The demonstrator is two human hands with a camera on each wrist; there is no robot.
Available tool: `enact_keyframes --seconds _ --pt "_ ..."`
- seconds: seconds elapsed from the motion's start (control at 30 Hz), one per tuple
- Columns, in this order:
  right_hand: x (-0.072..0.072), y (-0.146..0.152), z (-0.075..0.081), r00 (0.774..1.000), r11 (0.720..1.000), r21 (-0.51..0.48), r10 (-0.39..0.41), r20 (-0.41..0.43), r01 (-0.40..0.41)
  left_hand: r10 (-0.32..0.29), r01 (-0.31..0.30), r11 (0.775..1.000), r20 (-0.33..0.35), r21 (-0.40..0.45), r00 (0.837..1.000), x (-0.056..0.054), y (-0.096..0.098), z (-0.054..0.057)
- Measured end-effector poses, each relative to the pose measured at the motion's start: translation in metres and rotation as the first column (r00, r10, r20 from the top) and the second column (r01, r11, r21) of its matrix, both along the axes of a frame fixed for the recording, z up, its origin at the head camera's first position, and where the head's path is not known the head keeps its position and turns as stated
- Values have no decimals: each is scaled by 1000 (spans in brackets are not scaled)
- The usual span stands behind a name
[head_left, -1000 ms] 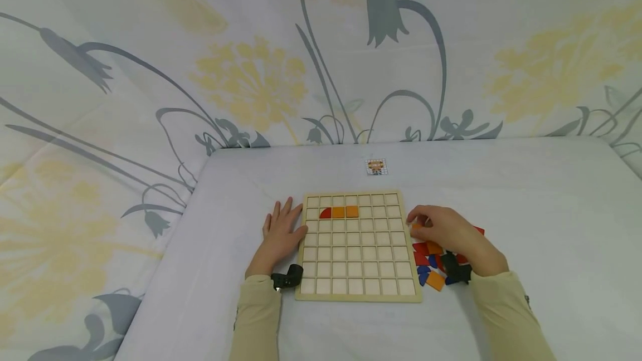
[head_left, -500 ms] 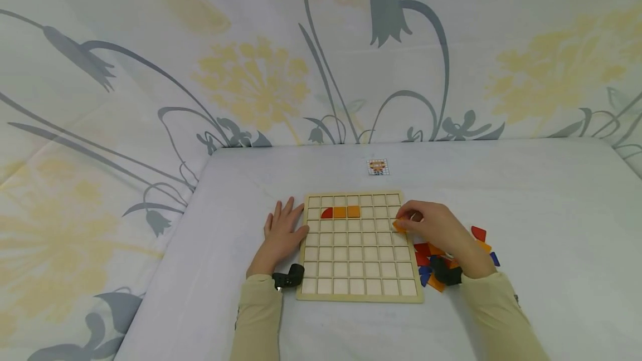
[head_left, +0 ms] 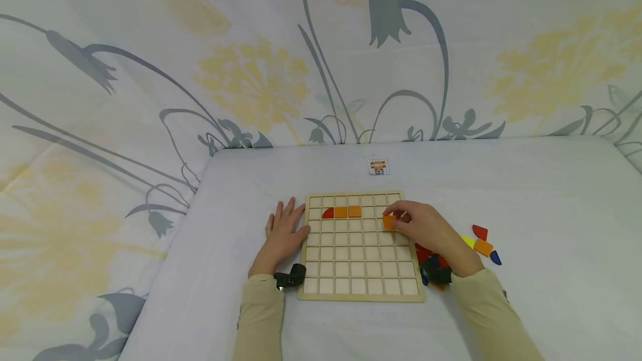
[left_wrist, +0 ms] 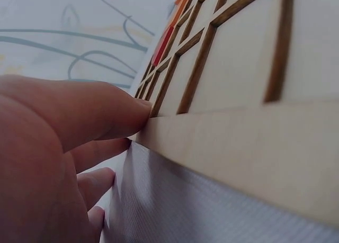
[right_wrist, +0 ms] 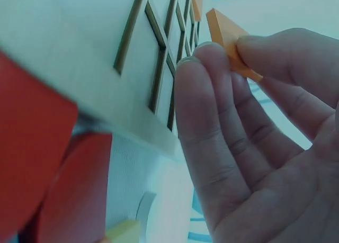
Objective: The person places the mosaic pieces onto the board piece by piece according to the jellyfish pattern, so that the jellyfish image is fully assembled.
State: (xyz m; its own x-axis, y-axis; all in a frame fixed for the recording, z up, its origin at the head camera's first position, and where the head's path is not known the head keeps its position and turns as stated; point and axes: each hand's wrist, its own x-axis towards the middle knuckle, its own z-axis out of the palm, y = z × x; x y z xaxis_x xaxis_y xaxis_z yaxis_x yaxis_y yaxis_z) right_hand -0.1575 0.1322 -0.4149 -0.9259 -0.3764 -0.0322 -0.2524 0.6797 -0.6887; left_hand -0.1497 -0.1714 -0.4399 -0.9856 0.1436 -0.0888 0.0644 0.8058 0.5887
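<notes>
My right hand (head_left: 421, 227) pinches an orange square tile (head_left: 389, 223) over the right part of a wooden grid board (head_left: 361, 297). In the right wrist view the tile (right_wrist: 233, 44) stands tilted between thumb and fingers. My left hand (head_left: 282, 238) lies at the board's left edge with fingers spread; in the left wrist view its thumb touches the frame (left_wrist: 222, 142). In the board's second row sit a red quarter-round tile (head_left: 328, 213) and two orange squares, one orange square (head_left: 340, 213) beside it and the other orange square (head_left: 354, 211) further right.
Loose tiles lie right of the board, partly hidden by my right wrist: a red piece (head_left: 480, 232), an orange piece (head_left: 484, 247), a yellow piece (head_left: 468, 241), a blue piece (head_left: 495, 257) and several others. A small card with a gridded picture (head_left: 378, 166) lies behind the board.
My right hand has moved left from the loose tiles to over the board, carrying the orange square tile. Tiles once under its wrist now show. The left hand stays at the board's edge.
</notes>
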Motion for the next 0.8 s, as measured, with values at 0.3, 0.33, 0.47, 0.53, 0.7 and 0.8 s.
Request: enact_keyframes --seconds 0.3,0.33,0.47,0.53,0.7,0.8 --pt "-8 -13 -2 997 998 11 68 -32 -68 1 -1 1000 -4 20 1000 0 -1 0" --pt "-9 -15 -1 997 997 13 74 -27 -74 0 0 1000 -5 23 1000 0 -1 0" --pt "-15 -19 -2 997 997 2 79 7 -79 -4 4 1000 -7 25 1000 -1 0 -1" --pt "-18 -22 -3 997 997 -11 81 18 -81 -2 3 1000 -8 27 1000 -1 0 -1" --pt "-24 -30 -6 998 998 -26 61 -7 -61 4 -3 1000 -12 29 1000 0 -1 -1" --pt "-28 -34 -8 997 998 -17 66 -41 -66 0 1 1000 -20 25 1000 0 -2 -1"
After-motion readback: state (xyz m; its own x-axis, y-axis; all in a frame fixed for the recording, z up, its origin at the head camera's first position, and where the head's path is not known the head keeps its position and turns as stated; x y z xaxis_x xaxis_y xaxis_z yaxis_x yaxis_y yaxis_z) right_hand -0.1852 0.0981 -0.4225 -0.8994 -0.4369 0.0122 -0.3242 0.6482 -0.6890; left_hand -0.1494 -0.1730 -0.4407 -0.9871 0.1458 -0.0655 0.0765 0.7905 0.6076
